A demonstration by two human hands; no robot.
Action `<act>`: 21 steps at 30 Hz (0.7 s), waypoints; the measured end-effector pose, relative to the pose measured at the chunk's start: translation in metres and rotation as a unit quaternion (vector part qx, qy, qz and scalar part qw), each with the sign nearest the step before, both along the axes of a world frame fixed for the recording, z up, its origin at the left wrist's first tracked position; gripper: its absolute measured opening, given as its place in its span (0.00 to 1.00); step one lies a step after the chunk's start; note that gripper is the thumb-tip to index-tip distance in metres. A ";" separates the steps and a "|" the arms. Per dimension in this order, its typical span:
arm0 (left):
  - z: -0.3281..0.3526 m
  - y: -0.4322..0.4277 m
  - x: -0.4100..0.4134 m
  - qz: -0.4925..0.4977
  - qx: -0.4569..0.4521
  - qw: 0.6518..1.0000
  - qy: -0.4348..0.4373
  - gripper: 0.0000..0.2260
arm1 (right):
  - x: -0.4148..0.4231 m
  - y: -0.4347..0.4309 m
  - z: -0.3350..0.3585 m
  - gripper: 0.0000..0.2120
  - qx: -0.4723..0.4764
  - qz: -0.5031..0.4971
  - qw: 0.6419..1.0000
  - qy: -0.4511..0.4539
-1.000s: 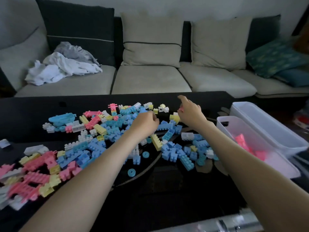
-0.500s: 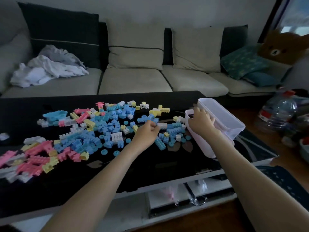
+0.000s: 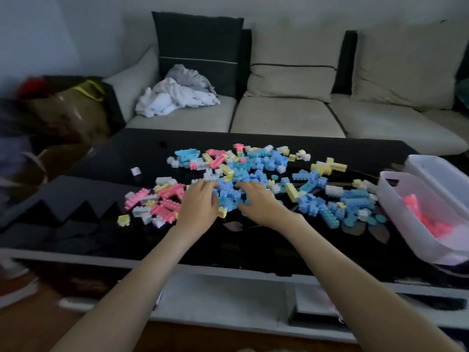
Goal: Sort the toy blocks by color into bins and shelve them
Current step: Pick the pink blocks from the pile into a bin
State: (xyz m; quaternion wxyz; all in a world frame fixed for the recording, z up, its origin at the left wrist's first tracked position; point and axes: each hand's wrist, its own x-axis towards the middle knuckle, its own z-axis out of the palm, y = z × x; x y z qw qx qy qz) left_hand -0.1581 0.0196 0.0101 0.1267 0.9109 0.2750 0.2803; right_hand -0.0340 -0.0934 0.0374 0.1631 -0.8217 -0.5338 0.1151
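Observation:
Pastel toy blocks lie scattered on the black glass table. A blue pile fills the middle, and more blue blocks lie to its right. Pink blocks cluster at the left and yellow blocks sit toward the back right. My left hand and my right hand rest side by side on the near part of the blue pile, fingers spread over the blocks with a clump of blue ones between them. A clear bin at the right holds pink blocks.
A second clear bin stands behind the first at the table's right end. A sofa with cushions and a heap of white cloth runs behind the table. Bags stand at the left. A lower shelf shows under the tabletop.
My right hand left the bin's rim and came back left onto the blue pile. My left hand shifted left beside it. The view swung to the left.

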 end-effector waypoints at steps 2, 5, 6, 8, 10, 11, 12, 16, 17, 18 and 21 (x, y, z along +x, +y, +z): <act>-0.006 0.013 -0.024 0.039 0.012 0.998 -0.054 0.16 | -0.021 0.014 -0.008 0.26 0.003 0.048 0.999 0.010; -0.018 0.030 -0.059 0.097 -0.019 0.988 -0.118 0.26 | -0.041 0.024 -0.019 0.29 -0.009 0.075 0.997 -0.022; -0.023 0.036 -0.072 0.118 -0.024 0.987 -0.106 0.28 | -0.047 0.029 -0.023 0.30 -0.007 0.079 0.996 -0.048; -0.032 0.045 -0.086 0.147 -0.038 0.987 -0.054 0.29 | -0.056 0.037 -0.032 0.29 0.009 0.075 0.991 -0.107; -0.038 0.050 -0.088 0.154 -0.043 0.987 -0.025 0.30 | -0.063 0.047 -0.041 0.26 0.031 0.059 0.986 -0.152; -0.039 0.051 -0.086 0.151 -0.036 0.988 -0.019 0.30 | -0.065 0.051 -0.045 0.24 0.041 0.049 0.984 -0.164; -0.040 0.052 -0.084 0.149 -0.025 0.988 -0.014 0.30 | -0.067 0.055 -0.048 0.23 0.049 0.041 0.983 -0.170; -0.044 0.056 -0.081 0.153 0.051 0.987 0.014 0.28 | -0.068 0.065 -0.061 0.16 0.096 -0.021 0.981 -0.165; -0.045 0.058 -0.081 0.151 0.067 0.986 0.024 0.28 | -0.067 0.067 -0.063 0.15 0.103 -0.036 0.981 -0.162; -0.046 0.059 -0.081 0.150 0.073 0.985 0.035 0.28 | -0.066 0.068 -0.064 0.14 0.105 -0.045 0.981 -0.158; -0.048 0.062 -0.079 0.147 0.059 0.986 0.058 0.29 | -0.066 0.069 -0.066 0.13 0.110 -0.049 0.981 -0.155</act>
